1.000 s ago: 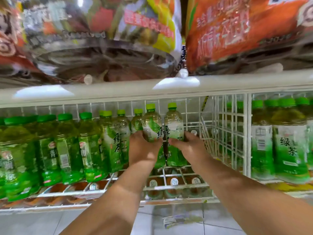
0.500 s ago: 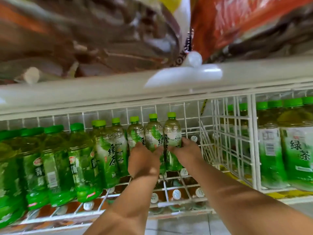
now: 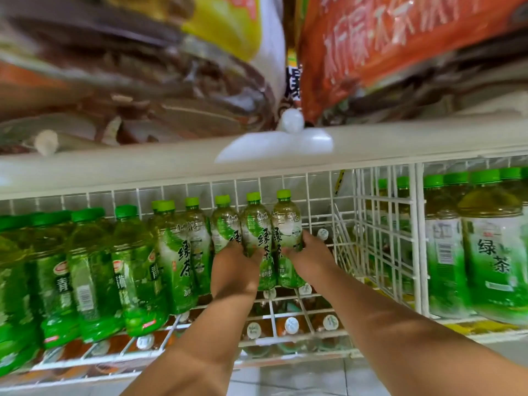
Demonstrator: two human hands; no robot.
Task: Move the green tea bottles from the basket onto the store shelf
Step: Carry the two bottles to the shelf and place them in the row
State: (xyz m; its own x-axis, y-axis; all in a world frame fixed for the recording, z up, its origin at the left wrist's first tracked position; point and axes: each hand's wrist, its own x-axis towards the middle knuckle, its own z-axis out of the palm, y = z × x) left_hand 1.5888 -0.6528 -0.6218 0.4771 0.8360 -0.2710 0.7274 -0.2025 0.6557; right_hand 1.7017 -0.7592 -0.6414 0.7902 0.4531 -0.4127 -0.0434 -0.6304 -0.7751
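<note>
On wire shelf (image 3: 285, 342), we grip two upright bottles side by side: left hand (image 3: 235, 271) wraps one bottle (image 3: 257, 224), right hand (image 3: 310, 260) other (image 3: 287, 221). Long axes vertical, bases near wire. Gap right of right hand. Basket unseen.

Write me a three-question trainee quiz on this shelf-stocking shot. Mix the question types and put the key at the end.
1. True or false: the left hand and right hand each grip a green tea bottle on the wire shelf.
2. Multiple choice: the bottle in the right hand is A) lying on its side, B) upright with its cap on, C) upside down.
3. Short answer: what lies on the level above the white shelf board?

Key:
1. True; the left hand holds the neighbouring bottle.
2. B.
3. Large wrapped packs, one of them orange.
</note>
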